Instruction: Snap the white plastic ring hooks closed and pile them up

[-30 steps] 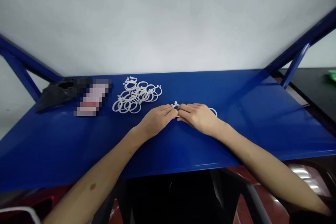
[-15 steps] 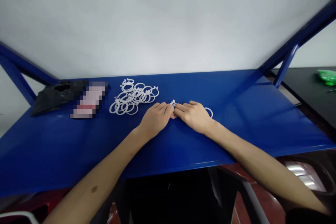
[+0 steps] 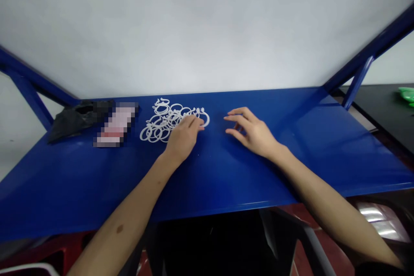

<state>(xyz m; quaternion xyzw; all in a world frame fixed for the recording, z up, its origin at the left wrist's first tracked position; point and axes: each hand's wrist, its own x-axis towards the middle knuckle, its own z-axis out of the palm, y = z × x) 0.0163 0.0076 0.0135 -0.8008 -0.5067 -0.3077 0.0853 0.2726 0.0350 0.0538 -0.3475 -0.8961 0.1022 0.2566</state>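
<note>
Head cam: your hands just split apart, so the two-handed bit looks paused. Your right hand (image 3: 257, 134) is empty, fingers spread above the glossy blue table (image 3: 220, 181); your left hand (image 3: 181, 139) bunches at a thin white plastic-looking ring (image 3: 208, 119) by the white ring heap (image 3: 155, 133), can't tell if it's pinching

White rings (image 3: 168, 120) partly hidden behind left hand (image 3: 183, 137).

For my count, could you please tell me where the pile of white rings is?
In the head view, the pile of white rings lies left of centre on the blue table, partly hidden by the left hand, right of the pink item.
</note>
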